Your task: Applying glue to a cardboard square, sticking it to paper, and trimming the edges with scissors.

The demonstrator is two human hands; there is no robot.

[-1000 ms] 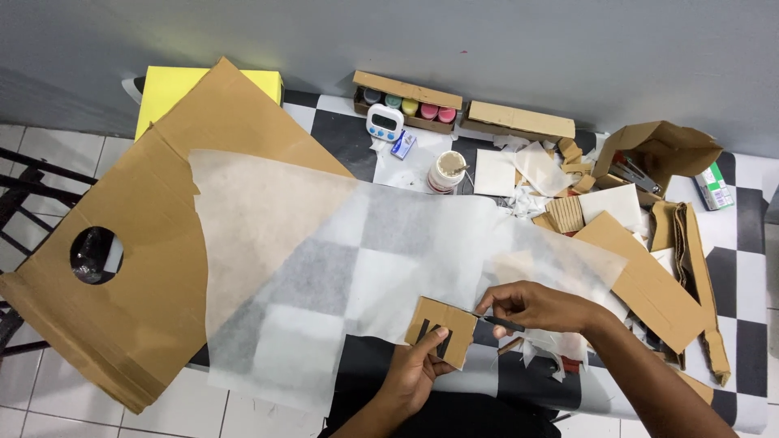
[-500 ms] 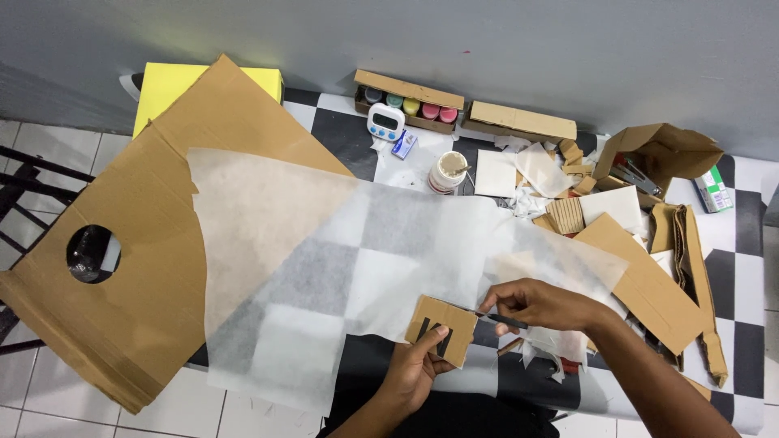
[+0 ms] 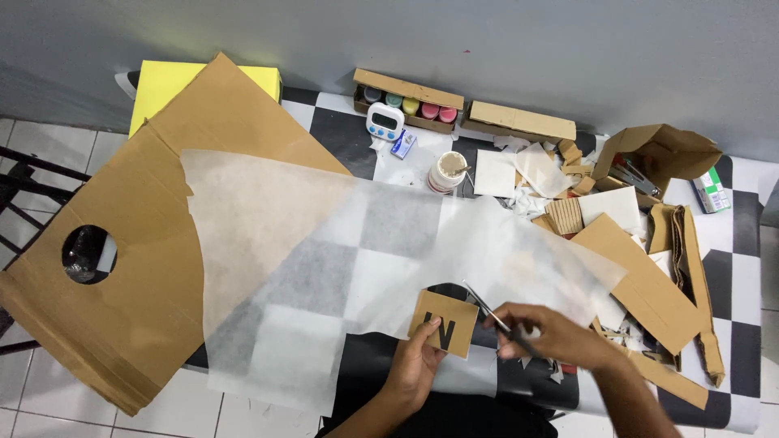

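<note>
Checkered black-and-white covering is stretching across the bench [image 3: 751, 235] I am looking down on, with a grey wall running behind it and pale floor tiles showing at the lower left. I am watching the left hand [image 3: 415, 367] holding a small cardboard stencil [image 3: 444, 323] with a letter shape cut through it; its fingers are pinching the piece from below, thumb lying on the front face near the lower left corner. The stencil is sitting at the near edge of the bench, overlapping the edge of a wide translucent paper sheet [image 3: 324, 259] that is draping over the bench and over a large cardboard panel [image 3: 122, 268] with a round hole at the left. The right hand [image 3: 556, 337] is gripping a slim craft knife [image 3: 491, 312], fingers pressed together around the handle, with the blade tip pointing up and left just beside the stencil's right edge. Behind, I am seeing a shallow cardboard tray of paint pots [image 3: 406, 101], a small white digital timer [image 3: 383, 122], a glue jar [image 3: 446, 172], and a yellow box [image 3: 166, 85] at the far left. Cardboard offcuts [image 3: 649, 284] are lying heaped to the right.
</note>
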